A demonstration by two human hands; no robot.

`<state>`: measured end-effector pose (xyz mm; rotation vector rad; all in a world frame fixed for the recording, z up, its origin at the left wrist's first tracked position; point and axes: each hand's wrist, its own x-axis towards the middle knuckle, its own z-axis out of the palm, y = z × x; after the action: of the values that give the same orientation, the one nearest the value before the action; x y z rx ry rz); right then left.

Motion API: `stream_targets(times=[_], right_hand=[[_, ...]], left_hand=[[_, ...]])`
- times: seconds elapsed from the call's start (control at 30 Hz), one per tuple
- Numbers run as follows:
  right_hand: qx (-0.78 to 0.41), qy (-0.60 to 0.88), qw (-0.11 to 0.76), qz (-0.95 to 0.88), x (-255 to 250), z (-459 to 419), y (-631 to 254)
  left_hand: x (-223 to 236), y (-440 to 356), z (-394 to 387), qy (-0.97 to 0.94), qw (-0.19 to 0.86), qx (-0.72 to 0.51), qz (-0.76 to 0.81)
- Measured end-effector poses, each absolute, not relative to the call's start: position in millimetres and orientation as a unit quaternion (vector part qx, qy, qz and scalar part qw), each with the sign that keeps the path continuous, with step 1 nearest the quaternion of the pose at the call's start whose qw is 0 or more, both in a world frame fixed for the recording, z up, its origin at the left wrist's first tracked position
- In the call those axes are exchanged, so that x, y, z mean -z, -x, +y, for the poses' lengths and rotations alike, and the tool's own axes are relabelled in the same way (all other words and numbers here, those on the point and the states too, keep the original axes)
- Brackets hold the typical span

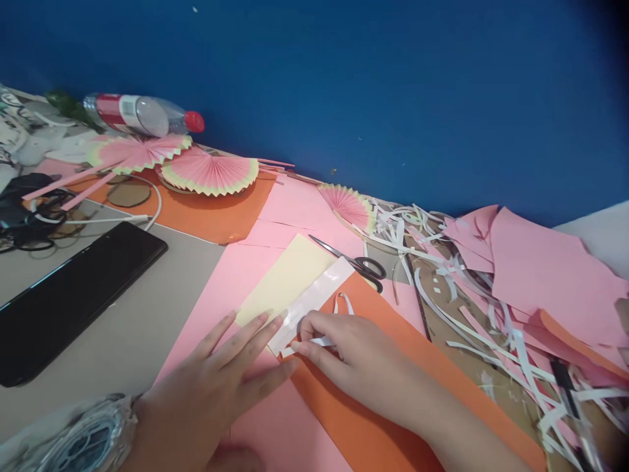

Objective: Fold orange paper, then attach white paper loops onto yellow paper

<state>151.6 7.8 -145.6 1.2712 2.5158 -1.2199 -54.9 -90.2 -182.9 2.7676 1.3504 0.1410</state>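
Note:
My left hand lies flat with its fingers spread. Its fingertips rest on a pale yellow sheet and at the edge of a shiny white strip. My right hand is closed in a pinch on a narrow white paper strip, which loops up behind the knuckles. Under the right hand and forearm lies an orange sheet, its upper left edge along the shiny strip. Black-handled scissors lie just beyond, blades pointing left.
Pink sheets lie beneath. A black phone is at left. Pleated paper fans and a plastic bottle sit near the blue wall. Paper scraps and pink offcuts litter the right side.

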Motion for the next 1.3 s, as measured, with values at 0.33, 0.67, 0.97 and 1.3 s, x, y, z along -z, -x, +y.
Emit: stream_targets(times=[0.33, 0.67, 0.97, 1.3], right_hand=[[0.360, -0.439, 0.051, 0.822, 138, 0, -143], [0.416, -0.403, 0.052, 0.814, 144, 11, -152], [0.408, -0.386, 0.051, 0.826, 144, 11, -151], [0.418, -0.396, 0.041, 0.817, 147, 11, -152]], left_hand=[[183, 48, -97, -0.876, 0.045, -0.036, 0.479], [180, 51, -95, -0.886, 0.036, -0.021, 0.463], [179, 55, -92, -0.901, 0.017, -0.008, 0.434], [179, 44, -97, -0.873, 0.036, -0.010, 0.487]])
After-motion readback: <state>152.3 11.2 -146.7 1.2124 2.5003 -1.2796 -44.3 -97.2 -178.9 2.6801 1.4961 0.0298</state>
